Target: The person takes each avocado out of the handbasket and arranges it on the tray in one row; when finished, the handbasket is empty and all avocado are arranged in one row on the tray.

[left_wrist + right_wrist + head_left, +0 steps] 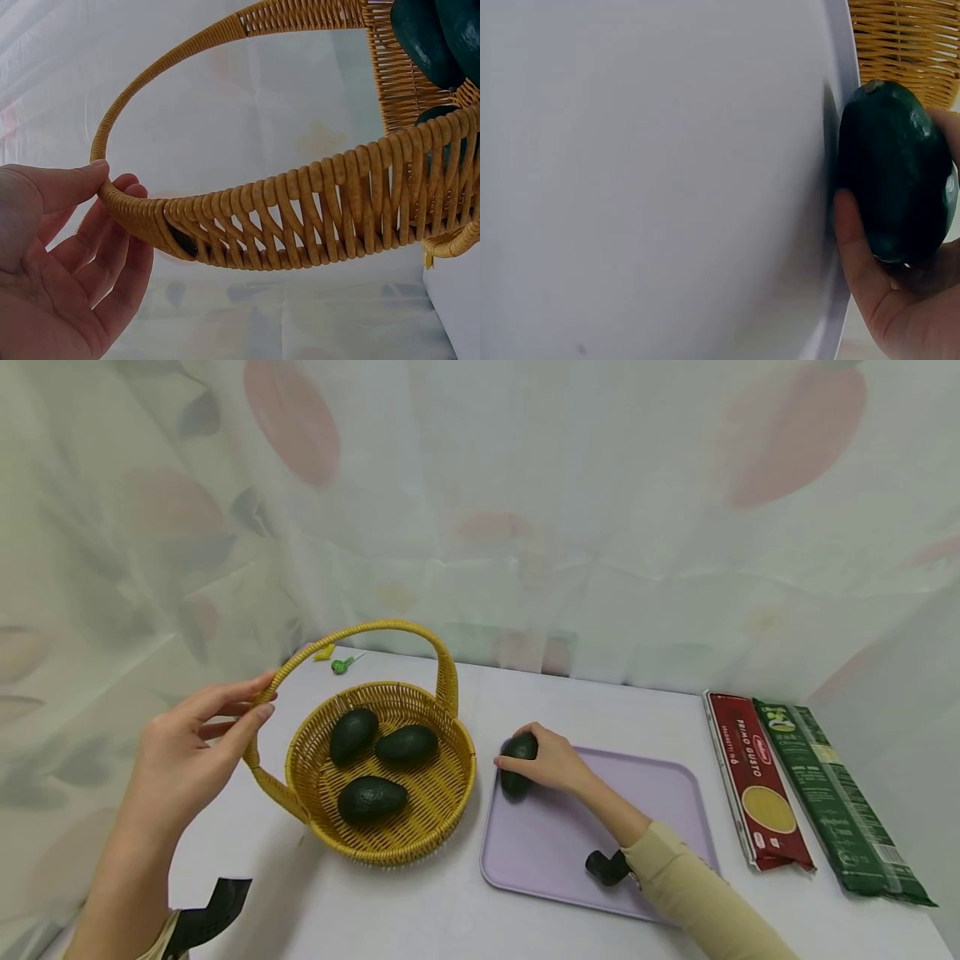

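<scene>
A yellow wicker basket [438, 827] with a tall arched handle holds three dark green avocados, one of them an avocado [372, 799] near its front. My left hand [198, 735] pinches the left side of the handle [127, 97] between thumb and fingers. Over the far left corner of the lilac tray [592, 843], my right hand [551, 760] grips another avocado [896, 172]. Thumb and fingers lie on opposite sides of this fruit, seen close beside the tray's rim in the right wrist view.
Right of the tray lie a red spaghetti pack [757, 785] and a green pack [843, 802]. Behind the basket are a small green item [342, 665] and a yellow one [324, 652]. A printed curtain [600, 527] hangs along the table's back edge.
</scene>
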{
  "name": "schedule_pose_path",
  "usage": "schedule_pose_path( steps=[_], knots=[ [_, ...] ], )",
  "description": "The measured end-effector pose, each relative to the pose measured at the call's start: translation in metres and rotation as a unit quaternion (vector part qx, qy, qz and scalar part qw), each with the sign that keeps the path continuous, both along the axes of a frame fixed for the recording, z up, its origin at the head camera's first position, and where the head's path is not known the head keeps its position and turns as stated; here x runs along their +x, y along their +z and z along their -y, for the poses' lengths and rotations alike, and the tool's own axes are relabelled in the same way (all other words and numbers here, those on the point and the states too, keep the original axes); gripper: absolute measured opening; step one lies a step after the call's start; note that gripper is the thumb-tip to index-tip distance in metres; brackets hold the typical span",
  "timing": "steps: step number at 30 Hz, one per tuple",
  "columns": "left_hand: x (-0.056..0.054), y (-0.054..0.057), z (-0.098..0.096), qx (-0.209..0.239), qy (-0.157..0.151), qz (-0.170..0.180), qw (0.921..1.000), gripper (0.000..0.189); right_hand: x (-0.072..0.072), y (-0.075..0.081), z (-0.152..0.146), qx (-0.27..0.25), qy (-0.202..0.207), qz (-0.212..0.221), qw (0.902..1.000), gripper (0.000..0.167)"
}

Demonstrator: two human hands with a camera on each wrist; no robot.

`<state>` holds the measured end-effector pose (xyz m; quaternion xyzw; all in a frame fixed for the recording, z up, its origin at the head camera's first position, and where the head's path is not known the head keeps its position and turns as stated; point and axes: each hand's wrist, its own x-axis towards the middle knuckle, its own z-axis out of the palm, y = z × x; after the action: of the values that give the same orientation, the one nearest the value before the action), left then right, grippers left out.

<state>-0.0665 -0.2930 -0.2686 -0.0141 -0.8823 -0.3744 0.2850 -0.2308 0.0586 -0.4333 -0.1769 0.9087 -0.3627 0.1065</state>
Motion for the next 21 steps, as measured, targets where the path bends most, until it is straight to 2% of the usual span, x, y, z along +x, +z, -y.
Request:
schedule_pose_path(
  steps=[11,15,21],
  knots=[
    [-0.0007,0.0007,0.0005,-0.005,-0.001,-0.002,1.0000,0.034,0.0007,-0.0007,-0.0039,0.021,0.029,-0.035,0.9987,0.076],
    [-0.0007,0.0010,0.0008,-0.004,-0.001,-0.001,1.0000,0.034,0.0022,-0.0023,-0.0042,0.020,0.021,-0.039,0.9988,0.073],
    [-0.0006,0.0003,0.0008,-0.003,-0.002,-0.001,1.0000,0.034,0.0028,-0.0039,-0.0017,-0.011,0.011,-0.040,0.9991,0.070]
  ],
)
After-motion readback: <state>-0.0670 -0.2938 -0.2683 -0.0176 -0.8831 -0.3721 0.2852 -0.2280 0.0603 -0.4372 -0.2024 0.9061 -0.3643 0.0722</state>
